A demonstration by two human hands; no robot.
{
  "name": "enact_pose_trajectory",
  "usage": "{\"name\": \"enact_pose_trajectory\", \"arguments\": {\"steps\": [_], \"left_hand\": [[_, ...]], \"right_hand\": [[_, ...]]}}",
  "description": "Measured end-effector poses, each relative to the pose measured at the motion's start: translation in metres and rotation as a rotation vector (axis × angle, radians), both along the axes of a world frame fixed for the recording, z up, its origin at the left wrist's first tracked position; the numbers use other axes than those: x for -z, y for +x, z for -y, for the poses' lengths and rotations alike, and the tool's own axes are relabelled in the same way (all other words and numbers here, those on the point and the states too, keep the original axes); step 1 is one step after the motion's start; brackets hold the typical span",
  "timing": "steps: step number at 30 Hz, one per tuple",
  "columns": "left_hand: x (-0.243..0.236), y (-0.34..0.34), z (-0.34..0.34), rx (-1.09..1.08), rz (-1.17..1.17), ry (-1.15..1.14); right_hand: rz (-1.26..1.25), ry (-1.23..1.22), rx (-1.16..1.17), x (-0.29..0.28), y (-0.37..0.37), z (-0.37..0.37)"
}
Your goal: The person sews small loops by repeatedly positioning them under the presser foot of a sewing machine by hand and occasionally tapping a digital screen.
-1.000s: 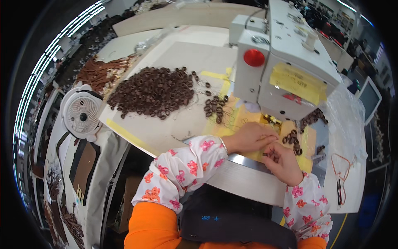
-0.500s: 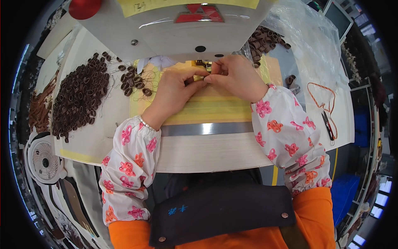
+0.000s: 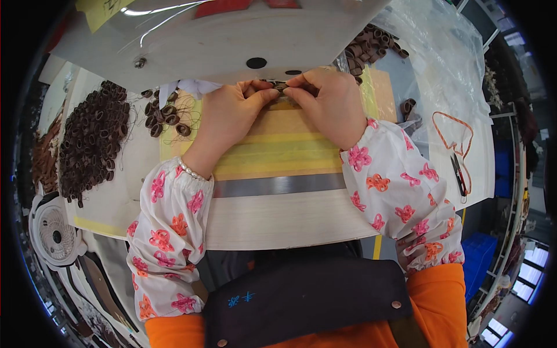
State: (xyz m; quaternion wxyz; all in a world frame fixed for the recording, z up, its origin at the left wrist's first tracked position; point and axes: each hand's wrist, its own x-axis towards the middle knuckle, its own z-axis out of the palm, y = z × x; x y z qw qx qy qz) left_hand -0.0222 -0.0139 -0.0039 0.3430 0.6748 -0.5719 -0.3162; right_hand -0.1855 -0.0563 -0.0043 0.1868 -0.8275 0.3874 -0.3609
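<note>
My left hand (image 3: pixel 229 119) and my right hand (image 3: pixel 331 110) meet beneath the white sewing machine head (image 3: pixel 220 40), fingertips pinched on a small brown piece (image 3: pixel 281 93) at the needle area, whose shape is mostly hidden by fingers and shadow. Below them lies a work surface with yellow tape (image 3: pixel 272 148) and a metal edge strip (image 3: pixel 278 184). Left of my left hand are loose brown rings (image 3: pixel 166 118) with dangling threads; beyond my right hand is another heap of brown rings (image 3: pixel 371 46) by a plastic sheet (image 3: pixel 429 43).
A large pile of brown rings (image 3: pixel 93 139) covers the table's left part. A white fan (image 3: pixel 56 232) stands at the left edge. At right lie snips (image 3: pixel 458 174) and an orange cord (image 3: pixel 449 130); a blue bin (image 3: pixel 476 261) is below.
The view has swung down and closer to the machine, so its head fills the top. My hands have drawn level with each other, fingertips pinched together at the needle area.
</note>
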Motion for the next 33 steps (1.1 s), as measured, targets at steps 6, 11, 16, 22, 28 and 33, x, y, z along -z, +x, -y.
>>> {"name": "enact_pose_trajectory", "arguments": {"steps": [6,11,16,22,28,33], "left_hand": [[-0.001,-0.002,0.001,-0.019,-0.038,0.018],[0.006,0.0,0.003,-0.014,-0.023,-0.019],[0.009,0.001,0.002,-0.014,-0.014,-0.087],[-0.003,0.0,0.0,0.005,0.137,-0.014],[0.007,0.003,-0.001,0.014,0.126,-0.118],[-0.001,0.007,-0.002,-0.008,0.142,-0.07]], "right_hand": [[0.004,0.034,0.02,0.001,0.001,0.004],[-0.004,0.018,0.012,-0.002,0.0,0.004],[-0.037,0.006,0.023,-0.003,0.001,0.004],[-0.135,0.071,0.025,-0.006,0.0,0.004],[-0.183,0.062,0.029,-0.008,0.002,0.006],[-0.181,0.034,0.051,-0.007,0.008,0.009]]}}
